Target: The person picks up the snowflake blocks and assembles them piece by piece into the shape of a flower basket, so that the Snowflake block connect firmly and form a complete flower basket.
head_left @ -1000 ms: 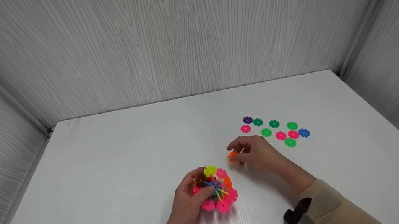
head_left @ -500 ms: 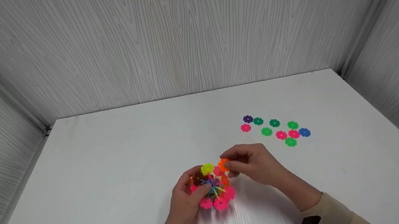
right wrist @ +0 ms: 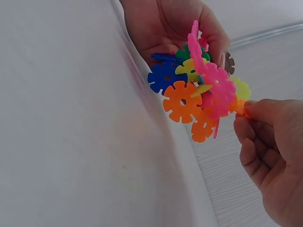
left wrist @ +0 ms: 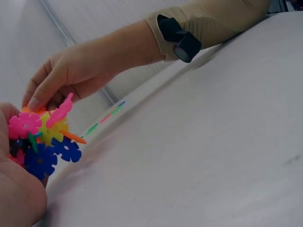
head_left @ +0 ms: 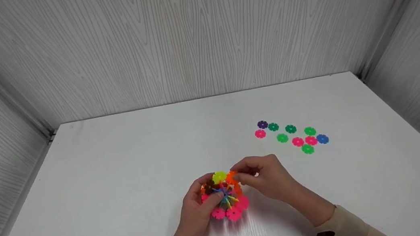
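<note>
My left hand (head_left: 198, 203) grips a cluster of interlocked plastic snowflake discs (head_left: 233, 212), its thumb lying across the middle. Pink, yellow, orange, blue, green and brown discs make up the cluster, which is held above the table. At its upper right edge, my right hand (head_left: 268, 175) pinches an orange snowflake disc (head_left: 231, 177) between thumb and fingers. In the right wrist view the pinched orange disc (right wrist: 238, 107) touches the cluster beside a pink disc (right wrist: 218, 87); whether its slot is engaged I cannot tell. Blue discs (left wrist: 41, 160) face outward in the left wrist view.
Several loose discs lie flat at the right of the white table (head_left: 127, 165): a purple one (head_left: 262, 124), a blue one (head_left: 322, 139), pink ones (head_left: 298, 141) and green ones (head_left: 282, 138). Wood-grain panels (head_left: 183, 40) stand at the back and sides.
My right hand has carried the orange disc leftward from near the table to the cluster's upper right edge. The left hand keeps its grip on the cluster, almost in place.
</note>
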Demonstrator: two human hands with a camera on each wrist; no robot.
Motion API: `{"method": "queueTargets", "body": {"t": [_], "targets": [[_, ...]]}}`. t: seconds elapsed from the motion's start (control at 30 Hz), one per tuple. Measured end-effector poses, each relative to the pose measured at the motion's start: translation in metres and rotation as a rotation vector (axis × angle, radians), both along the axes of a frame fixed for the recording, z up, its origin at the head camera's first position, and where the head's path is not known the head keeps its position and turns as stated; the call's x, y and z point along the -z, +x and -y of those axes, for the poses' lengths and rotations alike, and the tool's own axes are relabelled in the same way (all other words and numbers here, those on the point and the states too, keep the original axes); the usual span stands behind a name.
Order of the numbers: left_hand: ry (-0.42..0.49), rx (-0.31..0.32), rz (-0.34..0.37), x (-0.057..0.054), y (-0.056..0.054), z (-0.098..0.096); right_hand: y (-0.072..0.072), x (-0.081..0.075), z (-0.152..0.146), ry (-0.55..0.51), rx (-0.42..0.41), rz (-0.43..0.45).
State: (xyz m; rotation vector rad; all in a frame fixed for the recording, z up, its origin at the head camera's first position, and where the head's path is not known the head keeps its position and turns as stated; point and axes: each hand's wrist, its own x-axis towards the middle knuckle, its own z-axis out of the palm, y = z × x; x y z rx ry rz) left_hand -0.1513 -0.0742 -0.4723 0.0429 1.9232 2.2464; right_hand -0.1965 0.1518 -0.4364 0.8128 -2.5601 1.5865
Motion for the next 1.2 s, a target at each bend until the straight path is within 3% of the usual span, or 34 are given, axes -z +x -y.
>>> {"method": "queueTargets", "body": {"t": [0.43,0.8,0.97,1.2], "targets": [[-0.093,-0.025,-0.041,-0.0036,0.0031,-0.0003,0.0004,0.0021,0.0026,-0.023,-0.019,-0.066],[-0.107,-0.004,-0.108,-0.0029,0.0045,-0.0001,0.0016,0.0020,0.0040,0.006,-0.070,-0.094],[-0.135,-0.020,-0.083,-0.0025,0.0053,0.0005,0.0004,0.0034,0.0043,0.026,-0.071,-0.024],[-0.024,0.024,-0.019,-0.0040,0.0041,-0.0014,-0.0033,0.0026,-0.0037,0.053,-0.078,0.029]]}}
